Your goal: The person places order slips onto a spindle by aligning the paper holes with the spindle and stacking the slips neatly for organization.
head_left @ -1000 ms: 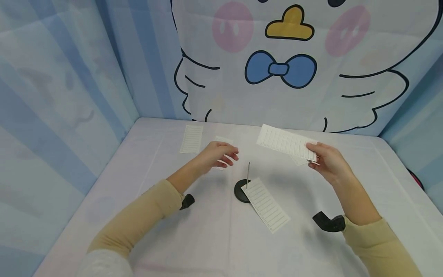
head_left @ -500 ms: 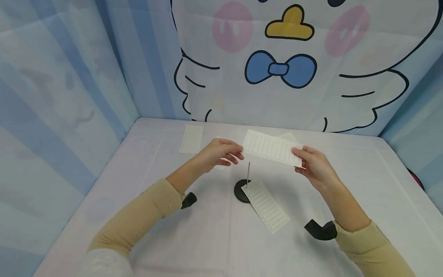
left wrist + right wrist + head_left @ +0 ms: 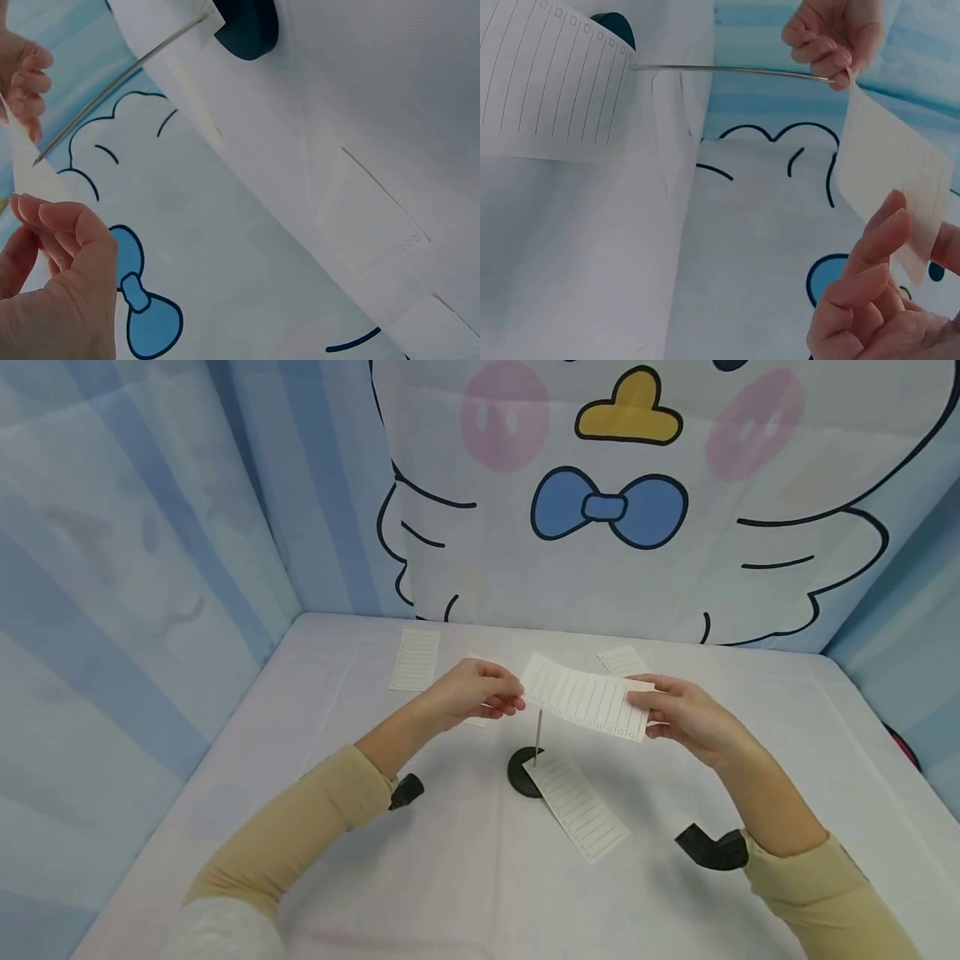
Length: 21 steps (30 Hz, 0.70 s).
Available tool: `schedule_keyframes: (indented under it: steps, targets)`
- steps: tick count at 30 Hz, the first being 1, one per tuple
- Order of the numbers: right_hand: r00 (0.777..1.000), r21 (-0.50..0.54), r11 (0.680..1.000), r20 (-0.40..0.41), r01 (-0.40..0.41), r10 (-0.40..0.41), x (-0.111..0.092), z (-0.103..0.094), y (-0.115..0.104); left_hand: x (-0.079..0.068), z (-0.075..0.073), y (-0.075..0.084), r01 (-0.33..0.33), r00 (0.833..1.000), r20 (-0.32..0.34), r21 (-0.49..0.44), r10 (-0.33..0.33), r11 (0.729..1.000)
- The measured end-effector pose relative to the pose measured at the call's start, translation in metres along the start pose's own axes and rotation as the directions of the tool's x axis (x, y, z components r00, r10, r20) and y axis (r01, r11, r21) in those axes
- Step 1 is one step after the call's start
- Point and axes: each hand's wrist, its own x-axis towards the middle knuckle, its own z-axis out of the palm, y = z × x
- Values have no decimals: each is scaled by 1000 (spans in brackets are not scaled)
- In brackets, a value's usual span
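Observation:
A lined paper slip [image 3: 581, 700] is stretched level between my hands above a bill spike [image 3: 538, 731]. My left hand [image 3: 476, 695] pinches its left corner between thumb and fingers. At the other end, my right hand [image 3: 693, 714] grips the slip, thumb on top and fingers beneath. The spike rises upright from a round black base [image 3: 521, 775], its tip just below the slip's left end; in the right wrist view the spike tip [image 3: 829, 79] appears close to the left fingers. Another lined slip [image 3: 579, 810] is threaded on the spike, low down by the base, and slants toward the front right.
On the white table [image 3: 420, 877], a lined slip [image 3: 416, 660] lies at the back left and another slip [image 3: 477, 722] is mostly hidden behind my left hand. A further slip [image 3: 621, 660] lies behind my right hand. A printed cloth [image 3: 600, 585] hangs along the back edge.
My right hand has brought the slip leftward and down over the spike. My left fingers, loose and apart from it earlier, have closed on its left corner.

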Motion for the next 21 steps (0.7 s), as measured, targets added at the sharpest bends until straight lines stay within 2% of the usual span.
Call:
schedule_keyframes:
  steps: [3, 7, 12, 21]
  targets:
    - [998, -102, 995, 63, 3, 3, 1, -6, -1, 1, 0, 0, 10, 999, 43, 25, -11, 1000]
    - [992, -163, 987, 123, 5, 15, 1, -10, -2, 1, 0, 0, 15, 995, 93, 43, -19, 999]
    - [983, -179, 984, 178, 0, 33, 2, -11, -4, 0, -1, 1, -1, 990, 140, 29, -3, 1000]
    - [977, -167, 986, 205, -17, 52, 3, -12, -2, -2, -1, 2, -35, 982, 185, 2, 34, 999]
